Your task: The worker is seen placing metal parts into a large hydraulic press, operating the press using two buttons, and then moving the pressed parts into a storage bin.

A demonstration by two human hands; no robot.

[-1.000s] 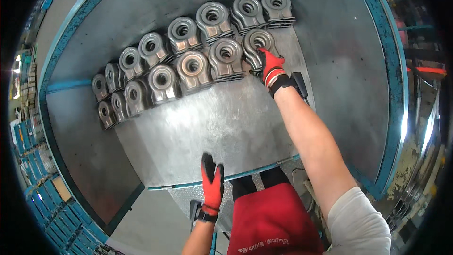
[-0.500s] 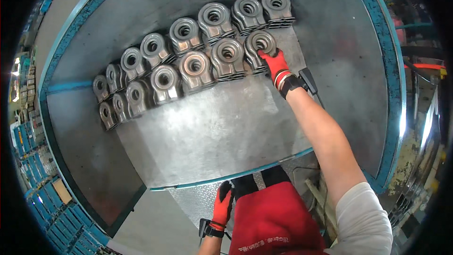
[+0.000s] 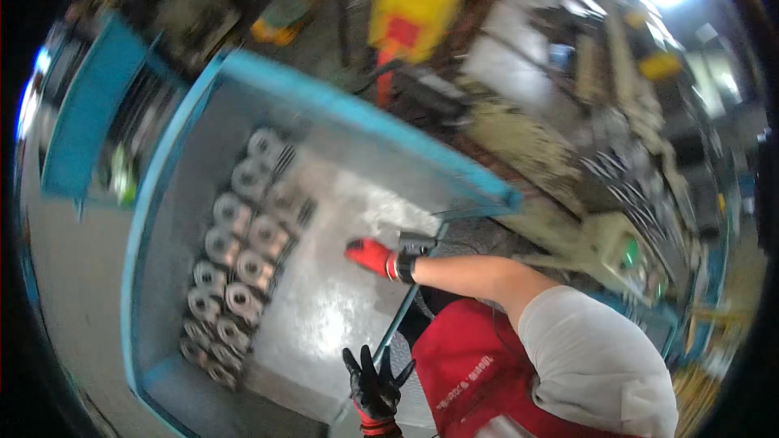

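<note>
Over the bin (image 3: 304, 337), our right hand (image 3: 373, 257), grip unclear, has left the parts (image 3: 258, 276), now untouched. Our left hand (image 3: 376, 394) spreads empty.

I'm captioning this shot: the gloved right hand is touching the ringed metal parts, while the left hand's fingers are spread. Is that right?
Not quite: in the head view the gloved right hand is apart from the metal parts, with bin floor showing between; the left hand does have its fingers spread.
</note>
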